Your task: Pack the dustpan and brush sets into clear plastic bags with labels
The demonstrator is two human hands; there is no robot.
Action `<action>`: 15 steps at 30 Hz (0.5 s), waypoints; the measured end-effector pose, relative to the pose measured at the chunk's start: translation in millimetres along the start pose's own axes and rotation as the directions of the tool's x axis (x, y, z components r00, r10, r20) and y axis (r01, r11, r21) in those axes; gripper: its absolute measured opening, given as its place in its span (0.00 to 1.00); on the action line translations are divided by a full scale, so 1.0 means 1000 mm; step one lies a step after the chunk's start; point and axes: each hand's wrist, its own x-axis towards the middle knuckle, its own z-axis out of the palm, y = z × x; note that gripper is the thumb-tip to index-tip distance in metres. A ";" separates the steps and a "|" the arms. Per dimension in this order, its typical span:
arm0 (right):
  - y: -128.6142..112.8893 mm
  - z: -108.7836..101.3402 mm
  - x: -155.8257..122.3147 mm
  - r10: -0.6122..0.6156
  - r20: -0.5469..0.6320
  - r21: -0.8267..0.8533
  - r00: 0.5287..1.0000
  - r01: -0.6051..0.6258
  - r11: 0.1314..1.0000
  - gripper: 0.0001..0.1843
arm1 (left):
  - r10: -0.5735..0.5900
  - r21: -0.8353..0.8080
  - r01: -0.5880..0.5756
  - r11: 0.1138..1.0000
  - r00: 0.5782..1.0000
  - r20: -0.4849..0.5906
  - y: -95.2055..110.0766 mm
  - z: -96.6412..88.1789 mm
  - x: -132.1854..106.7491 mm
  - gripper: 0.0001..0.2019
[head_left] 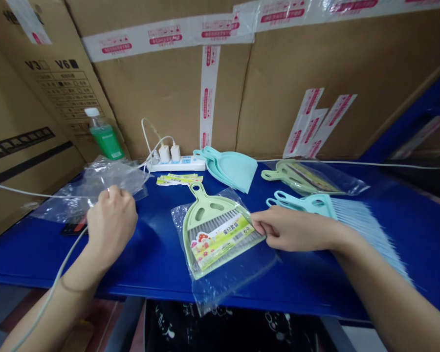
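My left hand (pixel 112 222) is closed, its back towards me, over the near side of some crumpled clear plastic bags (pixel 91 181). Its fingertips are hidden, so I cannot tell what they hold. With fingers pinched, my right hand (pixel 289 227) grips the right edge of a bagged dustpan and brush set (pixel 205 220). That set lies flat before me: a light green dustpan, a grey-bristled brush inside it, and a yellow-green label (pixel 222 239) across the bristles. The clear bag around it spreads loosely towards the table's front edge.
Blue dustpans (pixel 234 168) lie stacked behind. On the right are blue brushes (pixel 363 220) and another bagged green set (pixel 304 178). Loose labels (pixel 179 179) lie near a power strip (pixel 187 163). A green bottle (pixel 108 139) stands left; a white cable (pixel 64 266) crosses my left arm. Cardboard (pixel 161 93) walls the back.
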 end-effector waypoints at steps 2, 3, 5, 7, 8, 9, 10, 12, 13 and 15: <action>0.000 0.001 -0.001 -0.005 -0.009 0.001 1.000 0.005 1.000 0.15 | -0.009 0.000 0.009 1.000 1.000 -0.030 -0.001 0.001 -0.001 0.19; 0.001 0.001 -0.001 -0.014 -0.022 -0.002 1.000 0.014 1.000 0.15 | -0.009 -0.005 0.009 1.000 0.999 -0.046 -0.001 0.001 -0.001 0.19; 0.001 0.002 -0.002 -0.034 -0.047 -0.009 0.998 0.033 0.999 0.14 | -0.003 -0.012 0.003 1.000 0.998 -0.063 -0.001 0.002 -0.002 0.18; 0.001 0.002 -0.002 -0.037 -0.041 -0.003 0.998 0.037 0.999 0.14 | -0.007 -0.008 0.006 1.000 0.998 -0.055 0.000 0.001 -0.002 0.19; 0.001 0.002 -0.002 -0.030 -0.031 0.002 0.999 0.030 1.000 0.14 | -0.012 -0.004 0.012 1.000 0.999 -0.048 0.000 0.001 -0.003 0.19; 0.000 0.002 -0.002 -0.022 -0.020 0.006 1.000 0.022 1.000 0.14 | -0.019 -0.002 0.019 1.000 0.999 -0.048 0.000 0.000 -0.003 0.19; -0.001 0.002 -0.002 -0.012 -0.008 0.008 1.000 0.012 1.000 0.14 | -0.036 0.001 0.036 0.999 0.998 -0.057 0.000 -0.001 -0.003 0.20; -0.002 0.001 -0.003 0.007 0.011 0.004 1.000 -0.007 1.000 0.15 | -0.069 0.004 0.070 0.998 0.994 -0.088 0.000 -0.002 -0.003 0.21; -0.002 0.001 -0.003 0.013 0.019 0.002 1.000 -0.013 1.000 0.15 | -0.072 0.007 0.073 0.997 0.993 -0.096 0.000 -0.003 -0.002 0.21; -0.003 0.001 -0.004 0.013 0.020 0.003 1.000 -0.013 1.000 0.15 | -0.031 0.013 0.032 0.999 0.997 -0.074 0.001 -0.002 0.000 0.20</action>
